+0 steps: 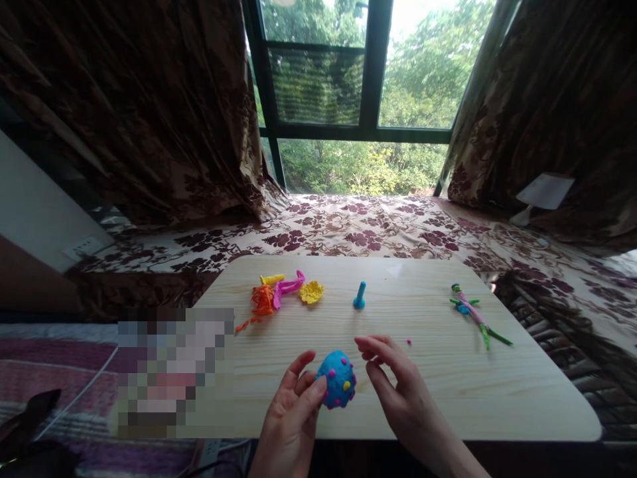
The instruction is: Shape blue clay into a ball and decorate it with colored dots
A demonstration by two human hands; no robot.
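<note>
Between the thumb and fingers of my left hand [293, 408] is a rounded blue clay dome [338, 372], dotted with pink bits and a yellow one. Just to its right, my right hand [393, 378] hovers apart from it, fingers bent and thumb separated, with nothing visible in the grasp. A blue clay stem [361, 296] with a wider foot stands upright farther back on the table. One small pink clay dot [409, 342] lies on the wood beyond my right hand. The underside of the dome is hidden.
Orange clay strands [263, 301], a pink clay piece [287, 287], a yellow roll [271, 279] and a yellow ruffled disc [312, 292] lie at the table's [522, 398] back left. A pink-and-green clay figure [472, 311] lies at right. A blurred patch [174, 372] covers the left edge.
</note>
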